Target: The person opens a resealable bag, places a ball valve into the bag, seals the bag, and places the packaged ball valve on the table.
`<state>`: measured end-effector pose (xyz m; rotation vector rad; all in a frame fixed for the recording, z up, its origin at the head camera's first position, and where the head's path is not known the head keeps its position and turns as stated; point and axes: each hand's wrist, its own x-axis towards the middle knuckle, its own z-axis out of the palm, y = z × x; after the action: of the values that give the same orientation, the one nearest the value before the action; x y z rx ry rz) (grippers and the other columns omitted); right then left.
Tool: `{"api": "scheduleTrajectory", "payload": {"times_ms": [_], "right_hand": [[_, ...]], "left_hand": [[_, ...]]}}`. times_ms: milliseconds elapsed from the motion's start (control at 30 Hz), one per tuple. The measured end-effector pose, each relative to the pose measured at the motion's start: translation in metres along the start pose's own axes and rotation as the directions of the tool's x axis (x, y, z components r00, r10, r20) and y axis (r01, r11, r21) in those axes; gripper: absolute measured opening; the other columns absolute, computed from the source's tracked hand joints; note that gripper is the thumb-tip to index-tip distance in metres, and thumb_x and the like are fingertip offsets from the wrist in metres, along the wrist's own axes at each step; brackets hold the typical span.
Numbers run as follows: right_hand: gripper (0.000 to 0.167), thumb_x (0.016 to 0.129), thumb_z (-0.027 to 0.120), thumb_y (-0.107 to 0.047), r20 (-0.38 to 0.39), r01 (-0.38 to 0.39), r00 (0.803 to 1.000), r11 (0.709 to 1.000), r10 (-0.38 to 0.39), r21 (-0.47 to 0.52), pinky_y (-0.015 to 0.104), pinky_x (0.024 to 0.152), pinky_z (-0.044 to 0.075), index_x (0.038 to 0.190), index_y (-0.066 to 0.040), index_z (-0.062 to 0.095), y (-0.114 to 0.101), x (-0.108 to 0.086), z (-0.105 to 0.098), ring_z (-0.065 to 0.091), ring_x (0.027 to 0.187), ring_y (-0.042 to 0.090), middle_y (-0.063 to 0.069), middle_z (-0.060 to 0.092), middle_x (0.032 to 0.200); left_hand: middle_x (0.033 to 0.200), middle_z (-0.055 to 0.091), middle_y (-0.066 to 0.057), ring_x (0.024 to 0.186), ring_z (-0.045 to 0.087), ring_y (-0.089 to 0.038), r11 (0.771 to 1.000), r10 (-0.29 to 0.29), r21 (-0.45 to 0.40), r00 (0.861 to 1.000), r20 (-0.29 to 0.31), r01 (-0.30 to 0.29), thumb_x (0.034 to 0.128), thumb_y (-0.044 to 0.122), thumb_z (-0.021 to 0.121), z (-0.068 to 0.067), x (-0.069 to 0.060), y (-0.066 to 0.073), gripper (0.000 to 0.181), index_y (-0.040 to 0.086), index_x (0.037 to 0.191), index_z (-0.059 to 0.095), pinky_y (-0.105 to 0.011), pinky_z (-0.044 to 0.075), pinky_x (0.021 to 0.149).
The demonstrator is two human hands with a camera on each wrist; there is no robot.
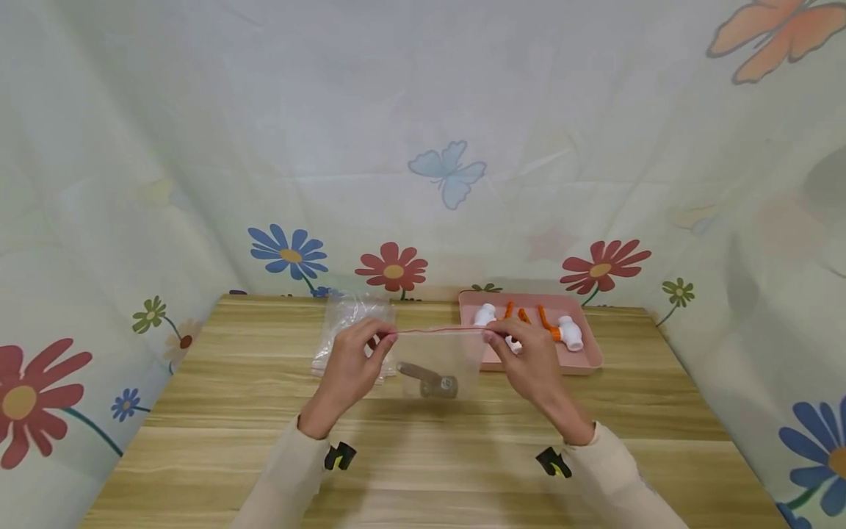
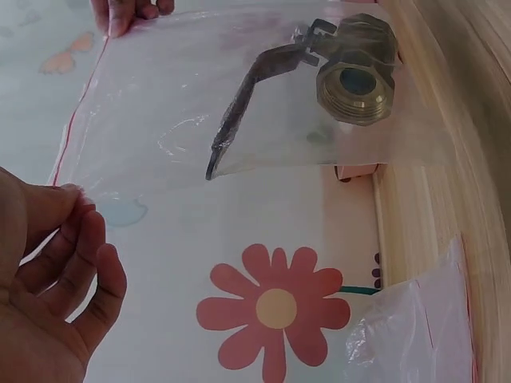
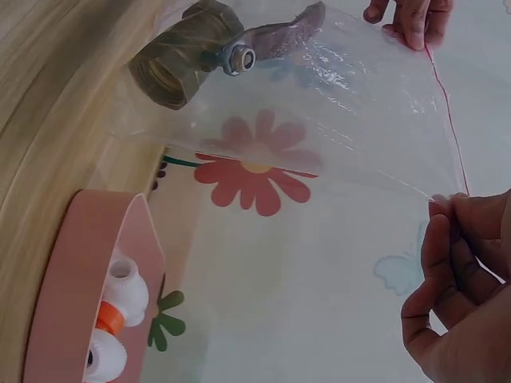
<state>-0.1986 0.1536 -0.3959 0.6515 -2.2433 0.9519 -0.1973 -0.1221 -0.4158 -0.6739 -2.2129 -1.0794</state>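
Between both hands hangs a clear zip bag (image 1: 463, 356) with a red line along its top edge. My left hand (image 1: 353, 360) pinches one top corner between thumb and fingers; my right hand (image 1: 529, 360) pinches the other. Inside, at the bottom of the bag, lies a brass ball valve (image 2: 357, 68) with a long lever handle (image 3: 279, 36). The wrist views show the bag held off the wooden table, its top edge stretched between the two pinches. Whether the zip is sealed cannot be made out.
A pink tray (image 1: 590, 361) holding white plastic valves (image 1: 570, 333) with orange handles stands at the back right. More clear zip bags (image 1: 344, 316) lie flat at the back left of the wooden table (image 1: 218, 411). A flower-printed cloth (image 1: 370, 147) hangs behind and at both sides.
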Motion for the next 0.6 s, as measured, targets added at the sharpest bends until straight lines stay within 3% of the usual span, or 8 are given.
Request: {"api": "scheduleTrajectory", "payload": {"times_ms": [233, 600], "right_hand": [[0.005, 0.085, 0.074, -0.007, 0.001, -0.022, 1.0, 1.0, 0.022, 0.0, 0.029, 0.06, 0.048, 0.09, -0.004, 0.075, 0.014, 0.006, 0.011, 0.059, 0.069, 0.013, 0.005, 0.072, 0.078], [0.008, 0.086, 0.073, -0.008, 0.021, -0.042, 0.999, 0.999, 0.043, -0.023, 0.026, 0.058, 0.044, 0.091, -0.003, 0.075, 0.035, 0.015, 0.029, 0.06, 0.062, 0.015, 0.008, 0.074, 0.08]], "left_hand": [[0.083, 0.068, -0.004, 0.075, 0.063, -0.014, 1.0, -0.011, 0.009, 1.0, 0.018, 0.011, 0.0914, 0.009, 0.068, 0.007, 0.004, -0.013, 0.006, 0.005, 0.094, 0.071, -0.025, 0.054, 0.064], [0.083, 0.069, -0.005, 0.075, 0.064, -0.015, 0.997, -0.057, 0.05, 0.998, 0.03, 0.056, 0.0921, 0.01, 0.067, 0.017, 0.01, -0.028, 0.007, 0.005, 0.094, 0.072, -0.027, 0.054, 0.062]]}}
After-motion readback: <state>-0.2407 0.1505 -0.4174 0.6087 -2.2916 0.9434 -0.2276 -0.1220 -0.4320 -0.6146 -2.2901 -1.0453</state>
